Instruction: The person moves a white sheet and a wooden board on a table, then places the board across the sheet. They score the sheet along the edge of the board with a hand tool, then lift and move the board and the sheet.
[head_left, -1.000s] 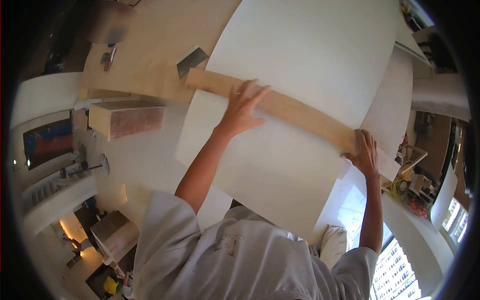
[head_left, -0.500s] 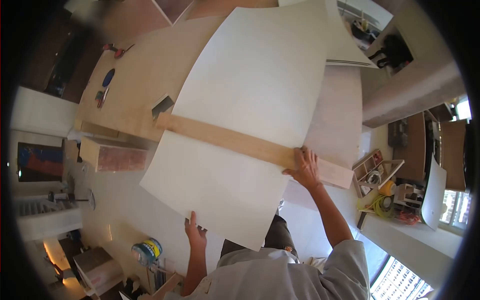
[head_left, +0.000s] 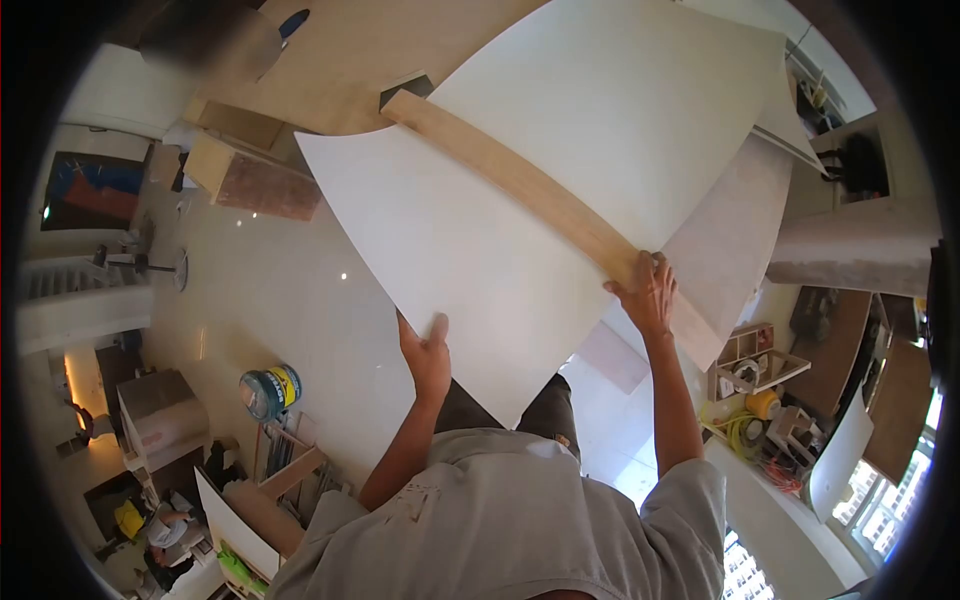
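Note:
A large white sheet (head_left: 460,240) reaches from my body across to the wooden worktop (head_left: 400,40). Over it lies a long wooden strip (head_left: 530,195), running from upper left to lower right. My right hand (head_left: 648,292) presses on the strip near its right end, fingers and thumb spread over it. My left hand (head_left: 428,357) grips the near left edge of the white sheet, thumb on top and fingers partly hidden beneath. The near corner of the sheet points at my waist.
A paint bucket (head_left: 270,393) stands on the floor at lower left. A wooden box (head_left: 265,185) is at upper left. A divided wooden tray (head_left: 755,362) and coiled green cable (head_left: 735,432) lie at right. A person (head_left: 170,530) is at far lower left.
My left hand has moved up and now holds the sheet's edge. The sheet's near part looks turned and lifted at its left corner. The view has shifted, with my right hand still on the strip.

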